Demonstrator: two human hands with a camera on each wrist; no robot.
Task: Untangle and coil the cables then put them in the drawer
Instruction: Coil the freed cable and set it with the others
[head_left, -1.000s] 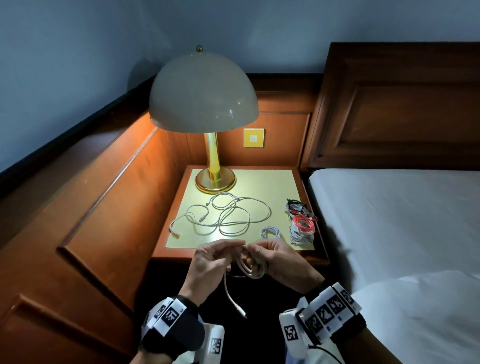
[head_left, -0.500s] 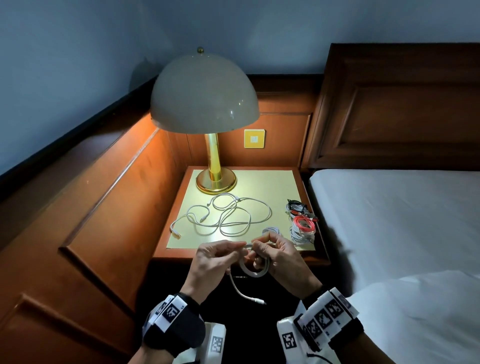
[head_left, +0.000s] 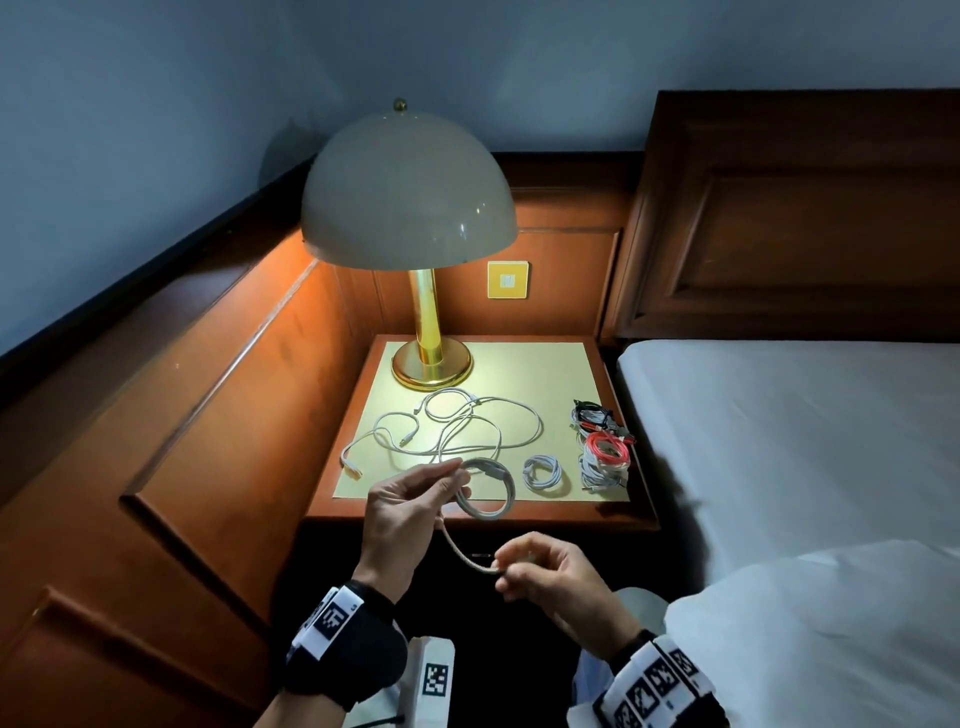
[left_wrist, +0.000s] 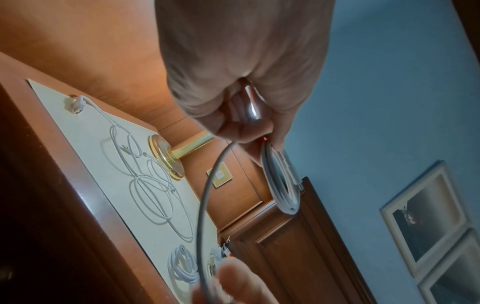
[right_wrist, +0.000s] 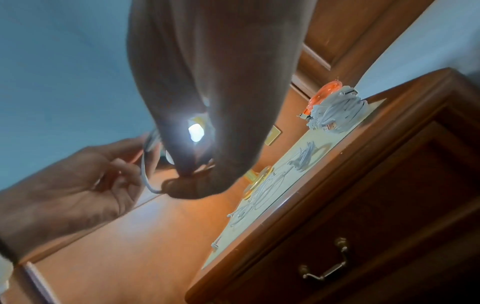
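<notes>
My left hand (head_left: 415, 499) pinches a coil of white cable (head_left: 491, 493) in front of the nightstand (head_left: 395, 514); the same coil (left_wrist: 280, 185) hangs from the fingers in the left wrist view. The cable's loose tail (head_left: 460, 551) runs down to my right hand (head_left: 535, 571), which pinches its end. A tangle of white cables (head_left: 452, 426) lies on the nightstand's pale mat. A small white coil (head_left: 542, 472) and a pile of coiled white, red and black cables (head_left: 602, 447) lie at the mat's right. The drawer (right_wrist: 363, 236) with a metal handle (right_wrist: 324, 267) is closed.
A dome-shaded brass lamp (head_left: 415, 218) stands at the back left of the nightstand. Wooden wall panelling (head_left: 208, 415) runs along the left. A bed with white sheet (head_left: 789, 441) and a wooden headboard (head_left: 805, 218) is on the right.
My right hand has left the coil and dropped lower, now pinching the tail's end. The left hand has risen a little and holds the coil alone.
</notes>
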